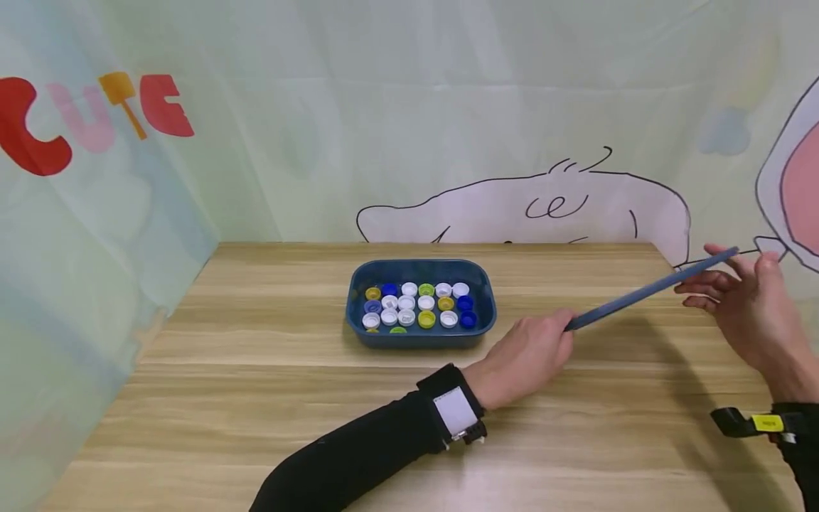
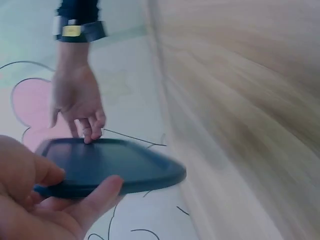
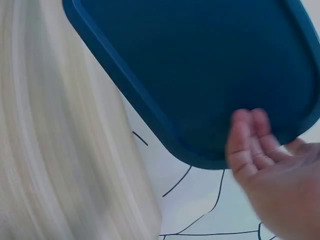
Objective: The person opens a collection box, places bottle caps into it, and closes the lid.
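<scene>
Over the right side of the table, a dark blue flat lid (image 1: 652, 290) with a raised rim is held up in the air, slanting upward to the right. My left hand (image 1: 521, 355) pinches its near end; the left wrist view shows the thumb and fingers on the lid's edge. At the far end is my right hand (image 1: 755, 313), palm turned up, with loosely extended fingers against the lid and the thumb apart from it. Left of my hands stands a dark blue rectangular tub (image 1: 419, 342) holding several bottle caps (image 1: 426, 303), white, yellow, green and blue.
The wooden table (image 1: 256, 427) reaches back to a pale fabric backdrop (image 1: 384, 128) with cartoon drawings. Another backdrop panel (image 1: 77, 284) runs along the left side. The lid and right hand are near the table's right edge.
</scene>
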Motion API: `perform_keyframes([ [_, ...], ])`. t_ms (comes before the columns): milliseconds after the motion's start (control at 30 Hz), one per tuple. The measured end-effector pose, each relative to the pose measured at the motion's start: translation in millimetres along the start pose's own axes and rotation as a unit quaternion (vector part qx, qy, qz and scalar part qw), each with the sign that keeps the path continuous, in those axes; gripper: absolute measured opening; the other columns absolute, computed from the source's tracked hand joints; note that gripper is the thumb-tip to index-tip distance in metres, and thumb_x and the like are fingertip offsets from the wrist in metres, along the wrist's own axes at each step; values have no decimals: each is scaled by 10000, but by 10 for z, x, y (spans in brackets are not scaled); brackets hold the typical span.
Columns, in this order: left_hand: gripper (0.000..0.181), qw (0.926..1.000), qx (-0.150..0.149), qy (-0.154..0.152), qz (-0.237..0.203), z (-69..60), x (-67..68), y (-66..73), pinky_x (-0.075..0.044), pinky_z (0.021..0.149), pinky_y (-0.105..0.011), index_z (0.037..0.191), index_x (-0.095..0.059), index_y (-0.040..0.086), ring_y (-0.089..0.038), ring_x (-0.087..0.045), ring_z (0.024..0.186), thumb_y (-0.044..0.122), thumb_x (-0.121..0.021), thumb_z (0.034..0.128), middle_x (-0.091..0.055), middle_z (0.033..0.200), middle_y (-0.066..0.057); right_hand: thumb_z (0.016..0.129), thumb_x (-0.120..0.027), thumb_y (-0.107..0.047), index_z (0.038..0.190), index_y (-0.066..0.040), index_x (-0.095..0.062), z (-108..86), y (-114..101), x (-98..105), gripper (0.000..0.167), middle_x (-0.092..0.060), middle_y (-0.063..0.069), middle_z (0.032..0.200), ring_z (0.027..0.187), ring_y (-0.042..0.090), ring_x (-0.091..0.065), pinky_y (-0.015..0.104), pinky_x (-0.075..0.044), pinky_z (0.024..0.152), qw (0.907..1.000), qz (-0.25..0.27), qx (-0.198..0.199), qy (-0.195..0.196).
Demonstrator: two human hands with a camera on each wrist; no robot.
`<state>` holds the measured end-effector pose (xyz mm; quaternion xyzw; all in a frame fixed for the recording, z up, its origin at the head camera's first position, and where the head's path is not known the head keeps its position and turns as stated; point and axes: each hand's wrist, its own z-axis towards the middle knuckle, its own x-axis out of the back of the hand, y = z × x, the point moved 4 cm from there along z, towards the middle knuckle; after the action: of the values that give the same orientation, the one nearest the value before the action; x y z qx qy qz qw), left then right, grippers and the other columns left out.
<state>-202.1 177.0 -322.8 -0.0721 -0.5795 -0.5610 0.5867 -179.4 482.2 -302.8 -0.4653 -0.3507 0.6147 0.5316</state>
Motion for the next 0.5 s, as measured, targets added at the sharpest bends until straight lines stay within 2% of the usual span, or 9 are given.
perform_keyframes([
  [67, 196, 9998, 133, 8, -170, -15, 70, 26, -387, 444, -146, 1261, -600, 120, 0, -429, 484, 174, -495, 1105, -511, 742, 53, 1135, -338, -314, 1428, -62, -487, -1, -26, -37, 414, -700, 118, 1051, 928, 191, -696, 253, -554, 772, 9996, -35, 187, 217],
  [133, 194, 9984, 284, 21, -482, -34, 146, 22, -396, 444, -163, 1258, -580, 131, -17, -447, 487, 213, -480, 1114, -494, 723, 48, 1118, -434, -214, 1418, -102, -514, 0, -47, -69, 330, -683, 62, 978, 869, 142, -649, 206, -525, 738, 9939, -913, 238, 574],
  [167, 192, 9973, 344, 41, -651, -44, 188, 10, -395, 440, -173, 1254, -574, 136, -27, -454, 489, 220, -468, 1117, -497, 726, 45, 1104, -473, -167, 1405, -132, -531, 2, -55, -79, 308, -663, 29, 929, 833, 122, -611, 185, -507, 708, 9848, -1529, 185, 798],
  [200, 193, 9953, 418, 52, -876, -56, 232, -10, -396, 436, -183, 1257, -566, 140, -40, -462, 486, 225, -460, 1120, -505, 729, 37, 1086, -512, -140, 1386, -166, -554, 3, -59, -87, 304, -637, -6, 888, 803, 109, -572, 169, -485, 680, 9714, -2147, 112, 1009],
  [300, 204, 9890, 408, 254, -1398, -86, 379, -82, -421, 445, -191, 1273, -553, 117, -57, -492, 497, 207, -452, 1119, -571, 784, 0, 1070, -556, -183, 1345, -294, -591, -2, -50, -104, 299, -546, -94, 873, 794, 92, -463, 133, -413, 639, 9123, -3777, -243, 1564],
  [333, 187, 9878, 339, 354, -1481, -93, 434, -102, -425, 451, -191, 1246, -555, 106, -59, -497, 501, 198, -457, 1117, -575, 778, -8, 1071, -553, -207, 1327, -308, -600, -7, -44, -107, 279, -527, -100, 896, 807, 93, -447, 120, -405, 644, 8998, -4023, -322, 1658],
  [400, 173, 9850, 209, 506, -1635, -108, 546, -133, -454, 491, -183, 1222, -564, 81, -60, -547, 548, 179, -479, 1108, -620, 814, -42, 1071, -554, -244, 1307, -288, -617, -18, -26, -117, 248, -515, -132, 940, 833, 83, -447, 78, -400, 673, 8834, -4327, -399, 1757],
  [467, 162, 9810, 206, 712, -1790, -121, 648, -166, -497, 553, -174, 1197, -584, 59, -51, -615, 616, 164, -517, 1094, -662, 876, -58, 1069, -555, -289, 1321, -196, -623, -22, -10, -126, 277, -545, -193, 951, 856, 70, -472, 56, -400, 719, 8728, -4553, -448, 1703],
  [500, 157, 9787, 241, 825, -1866, -125, 698, -187, -506, 576, -177, 1187, -593, 51, -57, -640, 645, 158, -539, 1085, -667, 883, -63, 1068, -553, -319, 1336, -141, -618, -24, 0, -133, 328, -559, -234, 939, 869, 51, -486, 79, -431, 815, 8670, -4679, -498, 1638],
])
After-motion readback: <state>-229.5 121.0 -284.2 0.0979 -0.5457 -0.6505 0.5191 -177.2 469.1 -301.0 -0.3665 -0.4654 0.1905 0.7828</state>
